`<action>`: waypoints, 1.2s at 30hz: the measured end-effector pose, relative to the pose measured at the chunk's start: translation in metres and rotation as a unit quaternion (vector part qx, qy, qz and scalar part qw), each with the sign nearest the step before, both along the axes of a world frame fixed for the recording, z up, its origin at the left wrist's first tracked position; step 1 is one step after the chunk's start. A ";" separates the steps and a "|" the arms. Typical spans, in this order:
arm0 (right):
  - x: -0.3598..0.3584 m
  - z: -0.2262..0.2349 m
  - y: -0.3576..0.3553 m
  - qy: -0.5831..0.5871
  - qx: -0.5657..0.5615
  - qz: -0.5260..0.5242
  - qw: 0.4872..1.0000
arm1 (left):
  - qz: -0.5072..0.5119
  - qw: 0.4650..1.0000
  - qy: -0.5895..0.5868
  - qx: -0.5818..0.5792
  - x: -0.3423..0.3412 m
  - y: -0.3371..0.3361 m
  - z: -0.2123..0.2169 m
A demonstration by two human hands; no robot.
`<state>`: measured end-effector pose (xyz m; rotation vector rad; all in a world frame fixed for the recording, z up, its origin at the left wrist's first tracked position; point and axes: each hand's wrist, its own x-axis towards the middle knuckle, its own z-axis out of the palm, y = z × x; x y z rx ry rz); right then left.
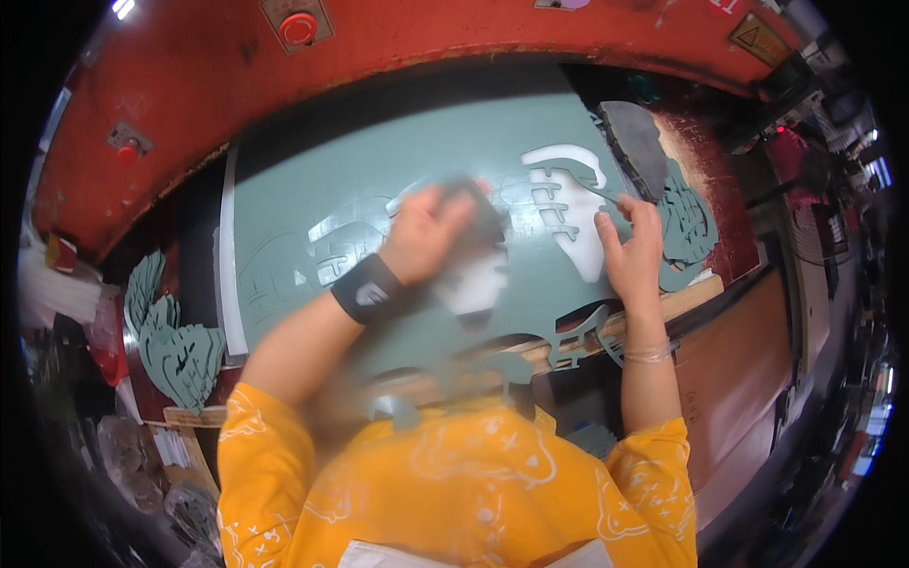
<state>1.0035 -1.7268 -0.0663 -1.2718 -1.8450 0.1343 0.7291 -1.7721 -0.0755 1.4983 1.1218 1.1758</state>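
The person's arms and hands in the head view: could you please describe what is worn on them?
Both arms come out of loose orange-yellow short sleeves printed with white line drawings. The forearms are bare. The left wrist carries a black sweatband with a small pale mark, just below the left hand. The right wrist wears a thin, pale bracelet below the right hand. No gloves show.

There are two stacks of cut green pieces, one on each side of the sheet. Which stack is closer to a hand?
The stack on the right: it lies just beyond the right hand. The left stack is far from both hands.
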 end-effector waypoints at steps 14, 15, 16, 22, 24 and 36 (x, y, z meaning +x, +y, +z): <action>-0.132 0.014 -0.016 -0.036 -0.070 0.116 0.990 | 0.036 0.983 -0.162 0.077 -0.012 0.009 0.011; -0.129 0.011 -0.013 -0.021 -0.062 0.129 0.989 | 0.028 0.987 -0.150 0.045 -0.014 0.013 0.014; -0.125 0.007 -0.011 -0.011 -0.058 0.139 0.989 | 0.024 0.988 -0.149 0.034 -0.017 0.019 0.018; -0.089 -0.024 -0.011 -0.063 -0.086 0.108 0.988 | 0.184 0.882 -0.434 0.026 -0.087 0.060 0.071; -0.086 -0.032 -0.011 -0.087 -0.090 0.105 0.987 | 0.178 0.928 -0.319 0.065 -0.118 0.058 0.084; -0.084 -0.047 0.001 -0.065 -0.087 0.100 0.989 | 0.151 0.919 -0.240 0.276 -0.205 0.019 0.167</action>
